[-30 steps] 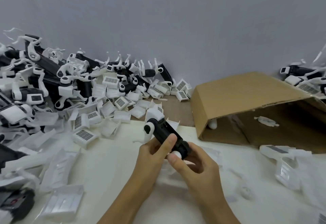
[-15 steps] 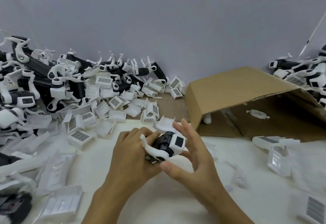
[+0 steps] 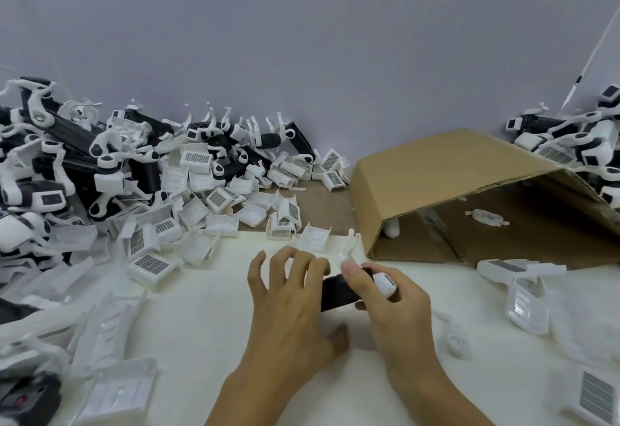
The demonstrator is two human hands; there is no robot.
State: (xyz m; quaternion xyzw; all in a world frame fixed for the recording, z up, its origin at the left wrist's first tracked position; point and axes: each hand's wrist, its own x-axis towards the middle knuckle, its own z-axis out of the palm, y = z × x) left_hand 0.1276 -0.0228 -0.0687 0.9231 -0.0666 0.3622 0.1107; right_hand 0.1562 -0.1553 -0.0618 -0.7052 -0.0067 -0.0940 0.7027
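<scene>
Operator: Two hands in view. Where's the piece?

Spotter: Your black piece (image 3: 339, 291) sits between your hands, just in front of the cardboard box (image 3: 436, 174), near the left corner of its open mouth. It is over the white tabletop (image 3: 201, 308).

Operator: Which way does it lie?

Spotter: Its long axis runs side to side, roughly along the front of the box, tilted a little so the right end is higher. The white cap (image 3: 385, 283) is on that right end and points along the box front. The other end is hidden behind your left hand (image 3: 288, 308).

Operator: And the right hand?

Spotter: Your right hand (image 3: 399, 308) grips the piece. Your thumb (image 3: 352, 274) is pressed on top of the black body, the other fingers are curled underneath, and the cap rests against your forefinger.

Operator: The left?

Spotter: You have it spread wide, fingers fanned apart and nearly straight, wrapped round nothing. It covers the piece's left end. I can't tell whether your palm touches it.

Operator: Anything else nearby?

Spotter: A big pile of parts (image 3: 134, 174), black and white, lies left of the box along the wall. One small white part (image 3: 486, 217) lies inside the box. A white shell (image 3: 523, 284) lies just in front of the box, to your right.
</scene>
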